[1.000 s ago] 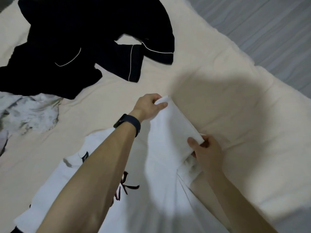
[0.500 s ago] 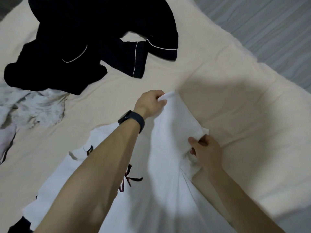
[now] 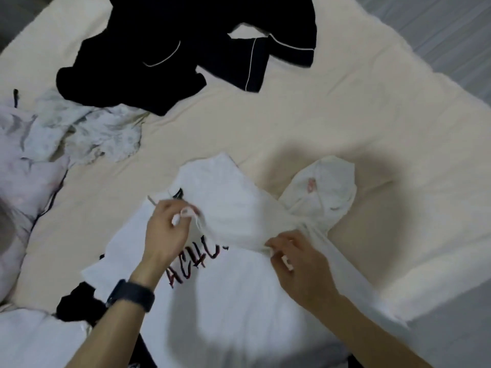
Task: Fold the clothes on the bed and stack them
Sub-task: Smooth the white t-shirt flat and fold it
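A white T-shirt (image 3: pixel 228 296) with dark red lettering lies spread on the cream bed (image 3: pixel 345 123) in front of me. My left hand (image 3: pixel 170 229), a dark watch on its wrist, pinches a fold of the shirt's cloth over the chest. My right hand (image 3: pixel 297 256) grips the same fold further right, where the cloth bunches toward the sleeve (image 3: pixel 326 189). The sleeve lies crumpled on the bed beyond my right hand. The picture is blurred by motion.
A black garment with white piping (image 3: pixel 202 46) lies crumpled at the far side. A pale patterned garment (image 3: pixel 87 134) and a pinkish one (image 3: pixel 29 187) lie at the left. A small black item (image 3: pixel 77 306) sits by my left wrist. Grey floor (image 3: pixel 451 30) shows at the right.
Both hands have pulled the sleeve edge inward over the shirt's chest. The shirt's lettering and the left-hand garments now show more, and the view has shifted.
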Demonstrator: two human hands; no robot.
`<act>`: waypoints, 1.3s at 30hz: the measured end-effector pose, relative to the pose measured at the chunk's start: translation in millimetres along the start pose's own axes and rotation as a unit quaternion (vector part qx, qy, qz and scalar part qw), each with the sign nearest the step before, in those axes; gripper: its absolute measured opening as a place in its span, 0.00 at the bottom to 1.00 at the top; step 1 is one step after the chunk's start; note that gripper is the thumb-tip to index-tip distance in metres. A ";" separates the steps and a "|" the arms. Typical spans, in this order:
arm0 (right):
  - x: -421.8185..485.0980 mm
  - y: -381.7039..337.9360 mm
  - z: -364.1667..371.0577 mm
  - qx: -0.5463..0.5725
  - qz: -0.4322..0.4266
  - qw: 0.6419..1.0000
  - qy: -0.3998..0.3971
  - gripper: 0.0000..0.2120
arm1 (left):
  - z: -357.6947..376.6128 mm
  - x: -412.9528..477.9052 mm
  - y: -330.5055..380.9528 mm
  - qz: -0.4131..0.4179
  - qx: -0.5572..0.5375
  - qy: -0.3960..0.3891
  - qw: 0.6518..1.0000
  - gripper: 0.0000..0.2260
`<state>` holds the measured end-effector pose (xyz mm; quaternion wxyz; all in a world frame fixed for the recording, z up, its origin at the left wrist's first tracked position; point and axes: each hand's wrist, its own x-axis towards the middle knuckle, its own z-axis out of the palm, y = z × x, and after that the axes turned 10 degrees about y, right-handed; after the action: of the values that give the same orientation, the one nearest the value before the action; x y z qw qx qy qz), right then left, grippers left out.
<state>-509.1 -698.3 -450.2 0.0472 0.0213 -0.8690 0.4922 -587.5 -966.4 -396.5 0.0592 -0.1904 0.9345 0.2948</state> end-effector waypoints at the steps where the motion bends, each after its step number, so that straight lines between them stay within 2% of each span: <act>1: -17.7 2.0 10.5 -0.045 -0.023 0.998 -0.049 0.07 | -1.3 -14.5 -26.1 -0.005 0.050 -0.032 0.998 0.14; 3: -46.3 6.8 27.2 -0.109 0.001 0.973 -0.205 0.14 | 2.9 -35.7 -67.1 -0.029 0.149 -0.124 0.981 0.18; 4: -59.5 12.0 32.5 -0.124 0.038 0.953 -0.274 0.19 | 5.8 -39.7 -79.0 -0.052 0.172 -0.162 0.970 0.20; 5: -65.8 15.1 34.1 -0.122 0.100 0.939 -0.305 0.22 | 10.3 -37.8 -84.1 -0.069 0.164 -0.173 0.969 0.21; 6: -68.0 16.6 34.3 -0.104 0.164 0.940 -0.280 0.21 | 15.8 -32.8 -84.4 -0.077 0.135 -0.159 0.975 0.20; 8: -62.5 17.2 31.4 -0.062 0.296 0.944 -0.131 0.17 | 28.5 -14.0 -70.3 -0.087 0.058 -0.099 0.990 0.19; 9: -55.4 17.1 29.5 -0.023 0.369 0.927 -0.058 0.16 | 35.2 -2.3 -58.4 -0.104 0.018 -0.075 0.992 0.20; 11: -36.8 16.4 28.0 0.133 0.509 0.850 0.032 0.15 | 46.1 18.7 -30.5 -0.131 -0.047 -0.050 0.989 0.24; 13: -18.2 13.3 28.4 0.265 0.587 0.764 0.050 0.12 | 56.8 39.1 -10.1 -0.155 -0.078 -0.048 0.984 0.29; 15: -3.7 11.4 32.1 0.321 0.635 0.701 0.043 0.12 | 63.4 59.1 1.0 -0.189 -0.040 -0.074 0.978 0.30; 16: 1.6 12.0 34.8 0.333 0.652 0.680 0.041 0.11 | 64.8 68.1 4.1 -0.198 -0.013 -0.093 0.976 0.27; 18: 7.7 14.9 39.6 0.348 0.683 0.641 0.040 0.09 | 61.3 82.6 7.0 -0.204 -0.002 -0.136 0.970 0.15; 20: 11.9 20.3 40.1 0.366 0.693 0.619 0.050 0.09 | 55.2 94.9 10.3 -0.209 -0.007 -0.178 0.961 0.14; 23: 23.0 31.7 29.6 0.410 0.675 0.608 0.078 0.06 | 55.4 110.0 20.4 -0.218 -0.118 -0.245 0.937 0.12; 26: 33.2 44.2 18.9 0.472 0.658 0.575 0.118 0.03 | 71.6 124.1 35.6 -0.202 -0.236 -0.215 0.926 0.11; 29: 32.2 52.6 23.9 0.456 0.650 0.598 0.111 0.04 | 101.3 133.9 48.8 -0.202 -0.223 -0.173 0.938 0.12; 32: 29.8 56.1 33.5 0.428 0.643 0.626 0.109 0.06 | 122.7 137.6 50.2 -0.191 -0.163 -0.174 0.952 0.11; 33: 30.0 55.9 34.9 0.405 0.636 0.649 0.105 0.08 | 126.3 137.7 49.8 -0.189 -0.156 -0.181 0.953 0.12; 36: 31.2 53.7 39.0 0.277 0.595 0.750 0.085 0.19 | 126.2 137.3 47.9 -0.175 -0.097 -0.192 0.961 0.22; 38: 29.8 50.1 42.7 0.207 0.560 0.801 0.048 0.24 | 121.4 134.5 43.8 -0.158 -0.031 -0.196 0.967 0.23; 39: 28.3 48.6 44.4 0.182 0.550 0.815 0.014 0.24 | 118.8 132.5 38.8 -0.154 -0.002 -0.208 0.966 0.21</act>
<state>-544.0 -711.1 -511.4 -0.2240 -0.4586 -0.6294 0.5859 -724.9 -911.5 -502.9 0.2961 -0.2665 0.8608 0.3168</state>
